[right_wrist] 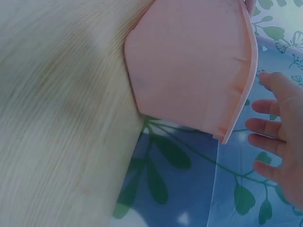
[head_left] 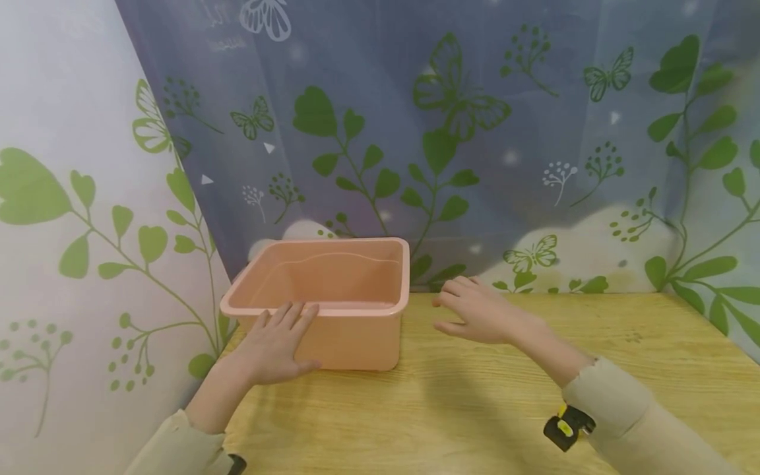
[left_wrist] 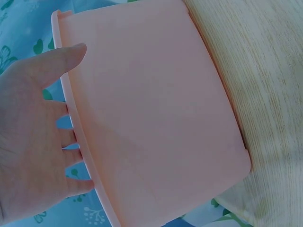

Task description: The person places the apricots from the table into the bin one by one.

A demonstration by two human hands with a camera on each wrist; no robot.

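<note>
The fingers (head_left: 289, 316) of the left hand (head_left: 264, 353) are spread and nearly straight, holding nothing closed: their tips reach over the near rim of the pink bin (head_left: 362, 343), left of its middle, while the thumb lies out to the right in front of the near wall. The head and left wrist views do not settle how firmly they press, if at all. For a sound hold, I would bring the thumb flat to the outer wall and curl the fingers down inside, so the rim is pinched and not just leaned on; pressure on one edge alone could tip or skew it.

The bin stands on the table (head_left: 368, 429), left of its middle, towards the far side. To its right, well clear of the right wall, hangs the right hand (head_left: 483, 315), fingers loosely bent and holding nothing. Placing that hand on the right rim, level with the left, should keep the load even; a light, matched squeeze would probably suit thin plastic.

The bin is upright, its mouth facing up. Its long axis runs left to right, roughly parallel to the patterned backdrop (head_left: 368, 59) behind; the short sides run near to far.
</note>
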